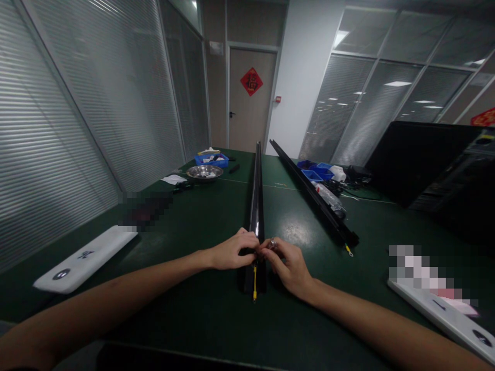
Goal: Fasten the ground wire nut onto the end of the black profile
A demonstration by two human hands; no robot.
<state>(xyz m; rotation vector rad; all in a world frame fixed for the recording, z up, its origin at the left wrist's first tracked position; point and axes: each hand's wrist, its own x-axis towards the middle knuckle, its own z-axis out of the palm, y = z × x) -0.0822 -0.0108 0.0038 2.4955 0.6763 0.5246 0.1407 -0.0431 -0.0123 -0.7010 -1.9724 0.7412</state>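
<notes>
A long black channel-shaped rail (pixel 256 196) lies lengthwise on the green table, pointing away from me. Both hands meet over its near end. My left hand (pixel 236 250) has its fingers closed at the rail from the left side. From the right, my right hand (pixel 288 265), with a ring on one finger, pinches at the same spot. Whatever sits between the fingertips is too small and covered to make out. Just below the hands, a yellow wire (pixel 254 283) with a metal end lug sticks out along the rail's near end.
A second black rail (pixel 315 196) lies slantwise to the right, with a yellow lead (pixel 348 250) at its end. Blue bins (pixel 311 175) stand beyond it. At the left are a metal bowl (pixel 204 173), a blue tray (pixel 212 160) and a white device (pixel 87 260); another white device (pixel 441 314) is right.
</notes>
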